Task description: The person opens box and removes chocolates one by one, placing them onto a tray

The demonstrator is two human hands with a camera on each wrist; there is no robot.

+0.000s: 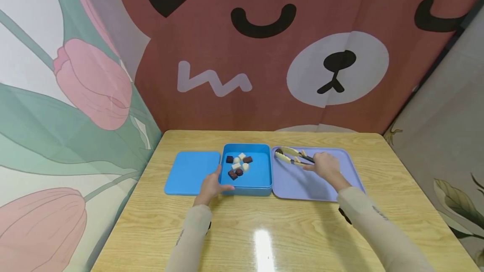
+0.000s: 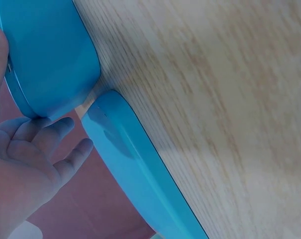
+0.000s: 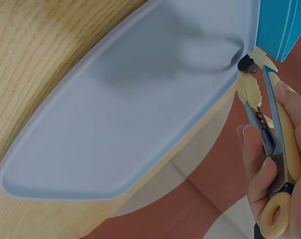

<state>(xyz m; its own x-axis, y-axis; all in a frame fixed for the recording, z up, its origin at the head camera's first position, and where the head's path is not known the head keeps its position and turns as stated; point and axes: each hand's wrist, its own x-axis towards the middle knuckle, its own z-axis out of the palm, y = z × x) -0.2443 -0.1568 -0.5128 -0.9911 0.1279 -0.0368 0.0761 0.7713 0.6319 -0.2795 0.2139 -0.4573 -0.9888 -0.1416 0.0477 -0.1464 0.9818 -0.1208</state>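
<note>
My right hand (image 1: 328,166) grips the kitchen tongs (image 1: 289,151), black-handled with beige scalloped tips, over the lilac tray (image 1: 310,184). Between the tips sits a dark brown chocolate (image 3: 247,64), near the tray's edge beside the box. At the front left corner of the blue box (image 1: 247,189) is my left hand (image 1: 209,186), its thumb along the front and its fingers by the left side; in the left wrist view the fingers look relaxed against the box. Inside the box lie several brown and white chocolates (image 1: 236,166), mostly toward the left.
A flat blue lid (image 1: 192,173) lies left of the box on the wooden table (image 1: 234,234). The tray stands directly right of the box. Behind the table hangs a printed cloth (image 1: 211,112) with a bear's face, and flowered cloth (image 1: 45,146) covers the left side.
</note>
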